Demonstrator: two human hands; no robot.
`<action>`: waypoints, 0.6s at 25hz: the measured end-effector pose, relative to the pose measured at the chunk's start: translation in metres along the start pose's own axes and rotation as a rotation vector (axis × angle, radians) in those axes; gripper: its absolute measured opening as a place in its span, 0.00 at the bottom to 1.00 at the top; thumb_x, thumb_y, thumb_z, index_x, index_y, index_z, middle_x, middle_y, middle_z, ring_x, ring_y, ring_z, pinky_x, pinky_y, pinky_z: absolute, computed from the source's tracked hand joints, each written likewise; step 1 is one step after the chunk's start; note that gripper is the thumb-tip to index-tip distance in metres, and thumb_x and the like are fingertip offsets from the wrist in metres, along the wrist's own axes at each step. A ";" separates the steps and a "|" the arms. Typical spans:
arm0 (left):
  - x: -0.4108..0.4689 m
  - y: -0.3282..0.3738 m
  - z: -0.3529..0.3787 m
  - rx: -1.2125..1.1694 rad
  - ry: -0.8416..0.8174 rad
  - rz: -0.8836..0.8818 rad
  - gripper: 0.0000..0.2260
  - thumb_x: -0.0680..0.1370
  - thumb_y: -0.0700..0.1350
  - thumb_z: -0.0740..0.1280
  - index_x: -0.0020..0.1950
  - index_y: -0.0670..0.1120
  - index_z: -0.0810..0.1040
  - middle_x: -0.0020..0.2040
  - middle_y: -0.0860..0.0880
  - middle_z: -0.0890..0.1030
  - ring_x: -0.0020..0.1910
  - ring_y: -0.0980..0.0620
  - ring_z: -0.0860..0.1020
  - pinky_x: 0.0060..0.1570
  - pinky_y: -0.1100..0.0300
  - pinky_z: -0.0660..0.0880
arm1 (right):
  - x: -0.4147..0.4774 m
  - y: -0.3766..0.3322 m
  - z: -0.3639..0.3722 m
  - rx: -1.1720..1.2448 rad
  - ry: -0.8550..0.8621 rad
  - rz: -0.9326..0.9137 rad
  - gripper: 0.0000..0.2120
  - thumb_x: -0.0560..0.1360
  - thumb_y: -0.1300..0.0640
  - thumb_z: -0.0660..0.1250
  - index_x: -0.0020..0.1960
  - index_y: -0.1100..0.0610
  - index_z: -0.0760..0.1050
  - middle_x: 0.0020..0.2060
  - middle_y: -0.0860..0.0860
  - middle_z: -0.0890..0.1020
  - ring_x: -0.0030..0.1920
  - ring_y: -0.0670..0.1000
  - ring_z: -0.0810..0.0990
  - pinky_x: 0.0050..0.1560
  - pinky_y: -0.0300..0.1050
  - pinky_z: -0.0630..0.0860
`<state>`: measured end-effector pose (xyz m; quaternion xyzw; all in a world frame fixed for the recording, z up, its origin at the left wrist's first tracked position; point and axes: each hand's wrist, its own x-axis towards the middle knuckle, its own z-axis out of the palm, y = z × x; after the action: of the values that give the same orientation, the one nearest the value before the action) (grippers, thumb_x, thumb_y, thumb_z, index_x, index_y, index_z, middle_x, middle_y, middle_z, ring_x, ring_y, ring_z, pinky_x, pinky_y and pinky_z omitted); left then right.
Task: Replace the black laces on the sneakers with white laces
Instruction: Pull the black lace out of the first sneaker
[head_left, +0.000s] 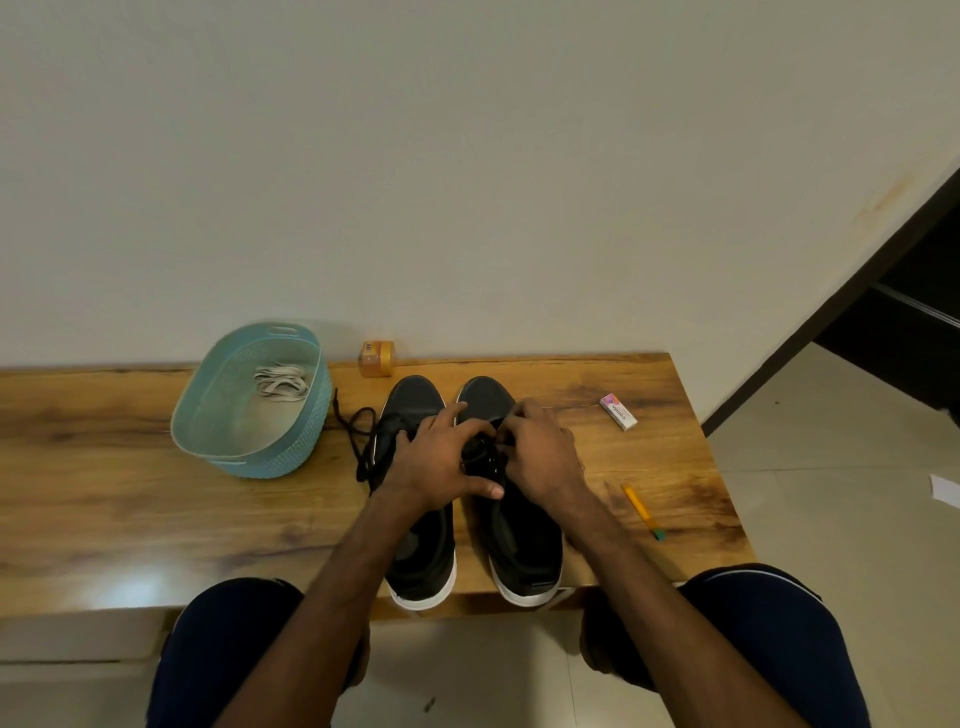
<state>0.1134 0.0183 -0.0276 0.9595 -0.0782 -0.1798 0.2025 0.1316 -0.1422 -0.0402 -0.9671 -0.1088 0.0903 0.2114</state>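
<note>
The left hand (441, 462) lay spread, thumb on the right sneaker (524, 540); the right hand (540, 457) curled, pinching its black lace (480, 457).

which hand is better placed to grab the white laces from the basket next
Left. The basket with the white laces sits left of the sneakers, nearer the left hand; the right hand, pinching the black lace, would probably have to cross over both shoes.

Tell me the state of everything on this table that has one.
White laces: bundled in the basket.
Sneaker by the basket: loose lace trails onto the table.
Other sneaker: threaded lace still in place.
Left hand: rests across both sneakers, fingers spread.
Right hand: pinches the threaded lace.
</note>
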 end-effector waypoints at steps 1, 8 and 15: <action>0.001 -0.001 0.002 -0.002 -0.003 -0.003 0.39 0.65 0.67 0.75 0.73 0.61 0.66 0.81 0.51 0.53 0.78 0.43 0.55 0.70 0.28 0.54 | 0.000 0.001 0.000 0.137 0.000 0.031 0.06 0.77 0.60 0.67 0.53 0.56 0.79 0.59 0.52 0.73 0.60 0.52 0.71 0.61 0.52 0.72; 0.008 -0.003 0.014 0.062 -0.013 -0.002 0.36 0.65 0.69 0.73 0.70 0.63 0.66 0.80 0.50 0.54 0.78 0.43 0.55 0.69 0.26 0.47 | -0.002 0.003 -0.025 1.384 0.078 0.627 0.12 0.82 0.55 0.59 0.42 0.57 0.74 0.41 0.51 0.80 0.46 0.52 0.79 0.42 0.48 0.72; 0.006 -0.005 0.010 0.013 -0.001 0.003 0.36 0.64 0.67 0.75 0.69 0.60 0.67 0.81 0.49 0.51 0.78 0.42 0.54 0.69 0.26 0.49 | -0.001 0.015 -0.021 0.053 -0.028 -0.138 0.11 0.80 0.51 0.65 0.60 0.51 0.79 0.67 0.48 0.72 0.68 0.51 0.68 0.66 0.54 0.68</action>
<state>0.1161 0.0180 -0.0399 0.9605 -0.0811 -0.1794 0.1965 0.1376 -0.1635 -0.0279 -0.9500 -0.1759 0.0919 0.2410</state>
